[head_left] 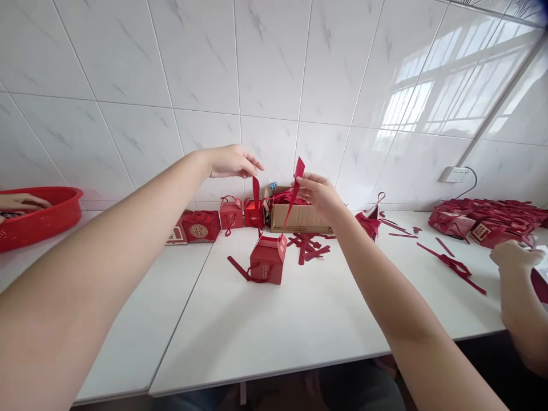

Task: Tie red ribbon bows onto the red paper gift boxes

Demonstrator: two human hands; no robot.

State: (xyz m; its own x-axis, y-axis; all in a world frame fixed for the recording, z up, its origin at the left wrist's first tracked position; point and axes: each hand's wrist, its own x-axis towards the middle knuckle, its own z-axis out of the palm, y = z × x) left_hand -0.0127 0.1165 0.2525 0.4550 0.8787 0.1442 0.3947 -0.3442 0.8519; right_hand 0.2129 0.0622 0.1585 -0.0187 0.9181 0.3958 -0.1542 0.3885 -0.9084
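Note:
A small red gift box (266, 265) with a peaked top stands upright on the white table in front of me. Above it, my left hand (233, 161) pinches one end of a red ribbon (256, 188) that runs down to the box top. Higher up on the right, my right hand (317, 191) grips the other raised end between thumb and fingers, stretched slantwise up from the box. A loose strap end sticks out at the box's lower left.
Behind are finished-looking red boxes (202, 226) and a cardboard carton (302, 218) of red strips. Loose red strips (308, 246) lie beside the carton. At left, another person's hand reaches into a red basket (64, 208); at right, a co-worker's hand (516, 255) is near piled red boxes (488, 220).

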